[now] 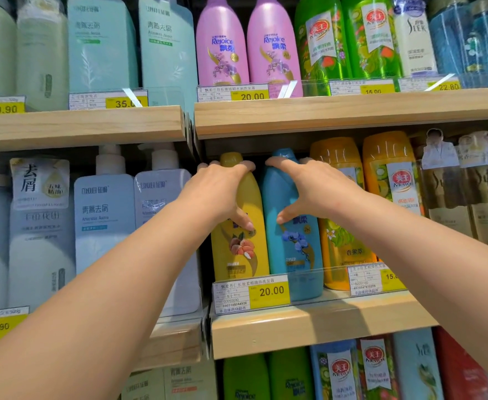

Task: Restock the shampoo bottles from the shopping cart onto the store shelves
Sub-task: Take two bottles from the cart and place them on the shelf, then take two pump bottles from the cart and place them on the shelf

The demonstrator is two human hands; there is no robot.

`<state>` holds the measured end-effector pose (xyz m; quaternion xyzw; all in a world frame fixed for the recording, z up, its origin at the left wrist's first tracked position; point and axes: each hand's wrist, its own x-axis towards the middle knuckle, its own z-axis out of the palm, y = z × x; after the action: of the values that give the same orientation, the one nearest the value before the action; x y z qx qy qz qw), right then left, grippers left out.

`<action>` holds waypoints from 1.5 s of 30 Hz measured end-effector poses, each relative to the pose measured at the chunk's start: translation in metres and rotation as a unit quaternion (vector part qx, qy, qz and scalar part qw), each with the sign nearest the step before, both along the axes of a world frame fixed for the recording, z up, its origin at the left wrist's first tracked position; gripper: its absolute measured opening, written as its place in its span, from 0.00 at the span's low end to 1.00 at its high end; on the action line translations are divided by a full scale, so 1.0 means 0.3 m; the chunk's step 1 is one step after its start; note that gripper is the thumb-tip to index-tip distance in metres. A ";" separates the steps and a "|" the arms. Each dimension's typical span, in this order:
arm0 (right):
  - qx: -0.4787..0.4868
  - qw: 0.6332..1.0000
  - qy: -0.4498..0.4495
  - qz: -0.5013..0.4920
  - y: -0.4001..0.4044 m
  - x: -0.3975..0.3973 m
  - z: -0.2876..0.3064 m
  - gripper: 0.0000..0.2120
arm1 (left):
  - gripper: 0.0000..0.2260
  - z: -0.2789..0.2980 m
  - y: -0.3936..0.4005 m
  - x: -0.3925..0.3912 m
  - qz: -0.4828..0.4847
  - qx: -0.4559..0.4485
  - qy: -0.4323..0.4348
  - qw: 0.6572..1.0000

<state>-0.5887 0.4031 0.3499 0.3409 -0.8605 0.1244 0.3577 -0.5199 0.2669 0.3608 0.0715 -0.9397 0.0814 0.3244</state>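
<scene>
A yellow shampoo bottle (244,249) and a blue shampoo bottle (290,246) stand upright side by side on the middle wooden shelf (317,321). My left hand (218,192) is wrapped around the yellow bottle's neck and shoulder, thumb on its front label. My right hand (309,189) grips the upper part of the blue bottle, fingers over its shoulder, thumb on its front. The shopping cart is out of view.
Orange bottles (341,174) stand tight against the blue one on the right. Pale pump bottles (104,215) fill the left bay. Pink bottles (222,41) and green bottles (320,39) line the shelf above, close over the caps. Price tags (268,293) front each shelf.
</scene>
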 end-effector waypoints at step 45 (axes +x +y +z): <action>0.264 0.867 -0.261 0.331 -0.637 0.858 -1.411 0.18 | 0.13 -1.484 -0.521 1.269 0.325 0.338 -0.097 0.878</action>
<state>-0.3314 0.2121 -0.0733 0.6428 -0.7596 0.0881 -0.0462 -0.1393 0.1107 -0.0843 0.4698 -0.8607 -0.1342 0.1429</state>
